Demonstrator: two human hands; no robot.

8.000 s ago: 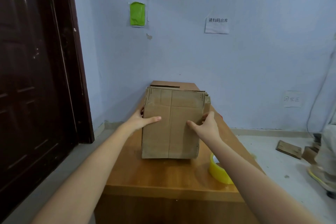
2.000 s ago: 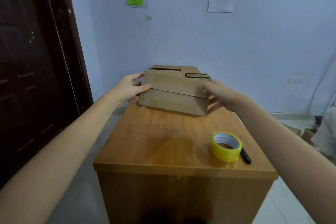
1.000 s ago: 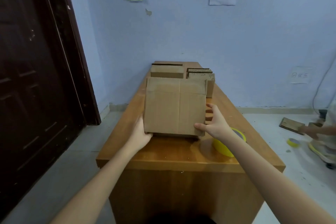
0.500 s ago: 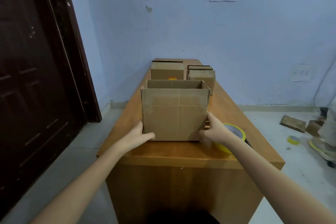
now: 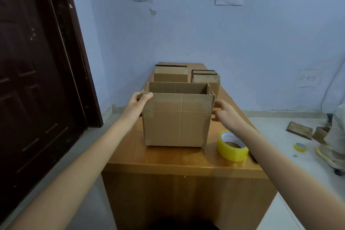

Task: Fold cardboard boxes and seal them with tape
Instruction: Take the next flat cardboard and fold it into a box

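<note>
Left hand (image 5: 139, 101): thumb hooked over the top left corner of the cardboard box (image 5: 177, 117), gripping it. Right hand (image 5: 226, 113): fingers loosely spread, holding nothing, just beside the box's right wall; contact unclear. Change: both hands have risen from the box's base to its upper rim; the box now stands squared and open-topped between them, flaps apparently next. Tape roll (image 5: 232, 145): on the table (image 5: 168, 157), below the right wrist.

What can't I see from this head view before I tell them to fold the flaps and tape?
- Open box: its inside floor and bottom seam, hidden by the near wall.
- Left hand: fingers behind the box corner; only the thumb shows.
- Dark object beside the tape roll: mostly hidden by the right forearm.
- Flat cardboard stacks: count unreadable, too small.
</note>
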